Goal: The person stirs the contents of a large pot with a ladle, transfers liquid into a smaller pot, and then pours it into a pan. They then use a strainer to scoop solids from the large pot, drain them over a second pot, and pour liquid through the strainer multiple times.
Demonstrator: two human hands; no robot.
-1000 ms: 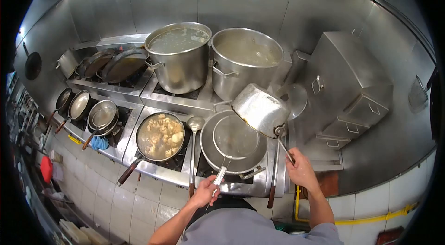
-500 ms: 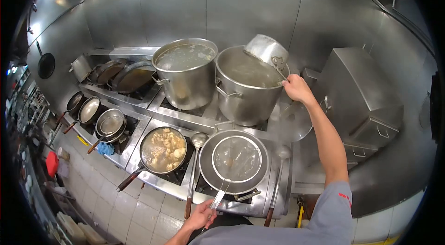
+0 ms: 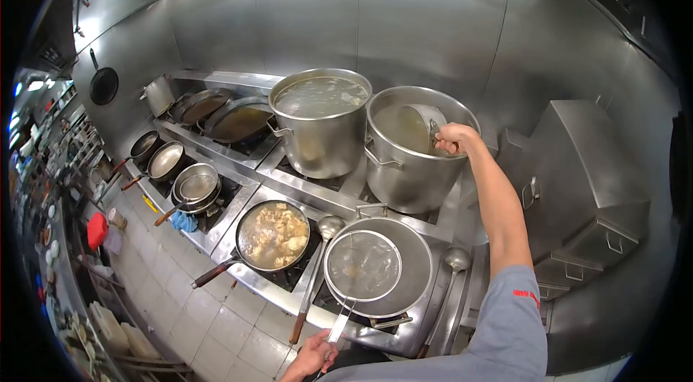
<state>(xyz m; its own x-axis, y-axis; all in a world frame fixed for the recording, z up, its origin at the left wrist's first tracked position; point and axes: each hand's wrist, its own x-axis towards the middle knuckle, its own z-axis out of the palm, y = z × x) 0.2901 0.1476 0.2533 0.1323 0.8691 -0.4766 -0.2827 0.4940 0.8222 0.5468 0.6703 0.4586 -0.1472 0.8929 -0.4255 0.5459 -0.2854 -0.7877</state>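
Observation:
My right hand (image 3: 453, 139) is closed around the handle of a metal saucepan (image 3: 423, 122), which is tilted down inside the tall right stockpot (image 3: 413, 178) of cloudy liquid. My left hand (image 3: 316, 353) grips the flat metal handle of a round fine-mesh strainer (image 3: 362, 266). The strainer lies over the left part of a wide metal pot (image 3: 417, 274) on the front burner. Left of that pot, a frying pan (image 3: 273, 236) holds pale chunks in liquid.
Another full stockpot (image 3: 320, 138) stands at the back. Ladles (image 3: 330, 227) (image 3: 456, 259) lie on both sides of the wide pot. Smaller pans (image 3: 166, 161), a blue cloth (image 3: 183, 222) and two large dark pans (image 3: 240, 122) are at left. A steel cabinet (image 3: 588, 165) stands at right.
My right hand has lowered the saucepan from above the right stockpot's rim into it. The strainer has shifted left over the wide pot. The whole view has turned slightly.

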